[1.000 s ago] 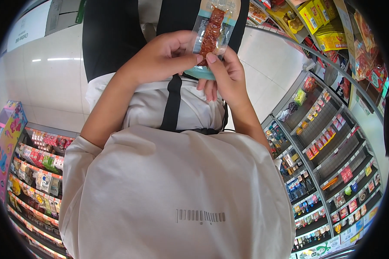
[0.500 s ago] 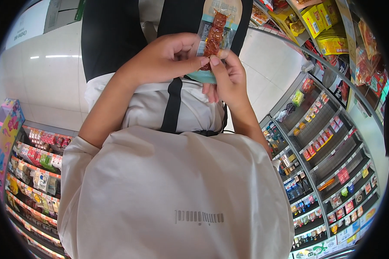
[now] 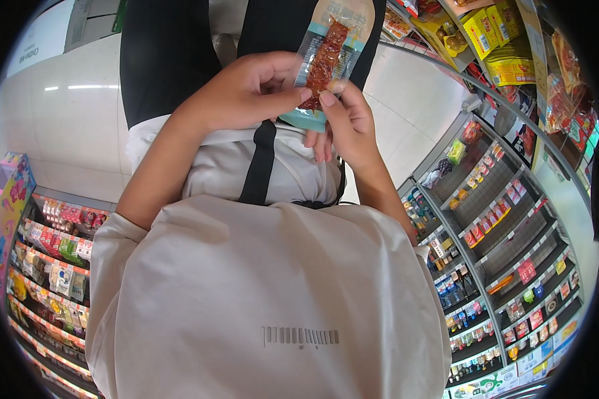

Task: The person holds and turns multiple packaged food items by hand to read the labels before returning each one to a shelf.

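A vacuum-packed snack of reddish-brown meat (image 3: 329, 60) lies in a clear, teal and beige packet, held tilted in front of my lap. With thumb and fingers, my left hand (image 3: 263, 93) pinches the packet's left edge. On the lower right edge, my right hand (image 3: 346, 123) grips it, its thumb resting near the meat's lower end. Some fingers of both hands are hidden behind the packet. The packet looks sealed, its upper end reaching the picture's top edge.
Store shelves with small packaged goods stand at the right (image 3: 506, 226) and lower left (image 3: 53, 272). Yellow snack bags (image 3: 492, 33) fill a rack at the upper right. A colourful box (image 3: 10, 206) stands at the left. Pale floor tiles (image 3: 60, 120) show beyond my legs.
The packet and both hands have shifted slightly left. My right thumb has slid a little, and more of the meat's lower end shows between the thumbs.
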The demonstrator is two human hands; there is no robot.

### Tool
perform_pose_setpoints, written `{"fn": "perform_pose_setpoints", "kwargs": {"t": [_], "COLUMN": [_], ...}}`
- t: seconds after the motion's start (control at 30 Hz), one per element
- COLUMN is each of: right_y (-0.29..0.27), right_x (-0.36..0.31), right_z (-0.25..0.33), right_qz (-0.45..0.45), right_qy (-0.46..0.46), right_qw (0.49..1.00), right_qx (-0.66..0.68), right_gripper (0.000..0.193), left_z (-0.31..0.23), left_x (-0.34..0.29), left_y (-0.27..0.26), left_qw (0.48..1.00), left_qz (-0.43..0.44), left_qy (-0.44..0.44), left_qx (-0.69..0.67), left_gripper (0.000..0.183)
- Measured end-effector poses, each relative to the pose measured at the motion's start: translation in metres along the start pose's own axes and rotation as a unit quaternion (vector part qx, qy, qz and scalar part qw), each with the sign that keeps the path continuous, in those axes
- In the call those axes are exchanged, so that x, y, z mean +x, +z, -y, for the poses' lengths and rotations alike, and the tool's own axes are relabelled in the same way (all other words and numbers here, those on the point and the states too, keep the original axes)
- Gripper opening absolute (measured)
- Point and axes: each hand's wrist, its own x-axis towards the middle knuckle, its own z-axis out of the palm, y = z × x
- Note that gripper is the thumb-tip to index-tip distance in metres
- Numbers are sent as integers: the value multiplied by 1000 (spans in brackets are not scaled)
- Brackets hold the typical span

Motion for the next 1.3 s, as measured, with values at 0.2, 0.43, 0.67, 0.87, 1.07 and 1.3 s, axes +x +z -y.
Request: {"fn": "perform_pose_setpoints", "kwargs": {"t": [0.2,0.43,0.67,0.87,1.07,1.3], "right_y": [1,2,3,0,1,2], "right_x": [0,0,0,-1,-1,-1], "right_z": [-1,-2,-4,-5,-4,1], "right_qz": [-5,-5,-2,1,-3,-9], "right_qy": [-13,-19,-29,-22,-21,-8], "right_qw": [1000,1000,999,999,999,1000], "right_qx": [-9,3,-43,-38,-47,-12], "right_gripper": [24,25,23,21,21,26], "left_z": [-2,0,3,-5,-4,2], "left_x": [1,1,-2,-2,-2,-1], "left_y": [6,5,5,6,7,6], "left_qw": [999,999,999,1000,1000,999], "left_qz": [-23,-21,-24,-15,-23,-30], "left_qy": [15,15,30,9,16,36], "left_qx": [-35,-31,-21,13,-9,1], "left_gripper": [11,10,16,18,22,22]}}
